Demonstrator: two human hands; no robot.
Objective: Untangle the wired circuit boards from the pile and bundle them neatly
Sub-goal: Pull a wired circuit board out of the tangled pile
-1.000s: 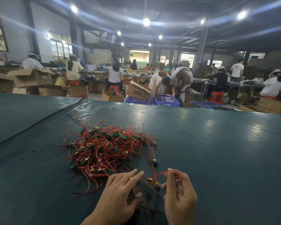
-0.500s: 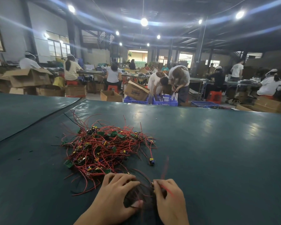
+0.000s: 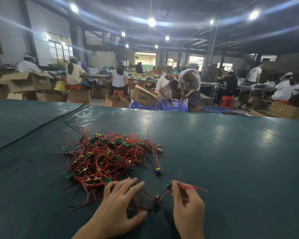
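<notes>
On the head camera, your left hand (image 3: 117, 209) lies spread, fingers straight, pressing down on the near edge of the pile (image 3: 109, 157) of wired circuit boards. The pile sits on the dark green table (image 3: 231, 161) just ahead of you. Your right hand (image 3: 186, 204) pinches the red leads (image 3: 193, 188) of one green board (image 3: 169, 184) between thumb and fingertips, off to the pile's right. A second small board (image 3: 157, 198) hangs on wires between your hands and looks linked to the one you hold.

Pin the pile firmly with the left hand and draw the right away slowly, low and along the wire's run. If it snags, stop and free the loop rather than tug, because thin leads may tear at the joints.
</notes>
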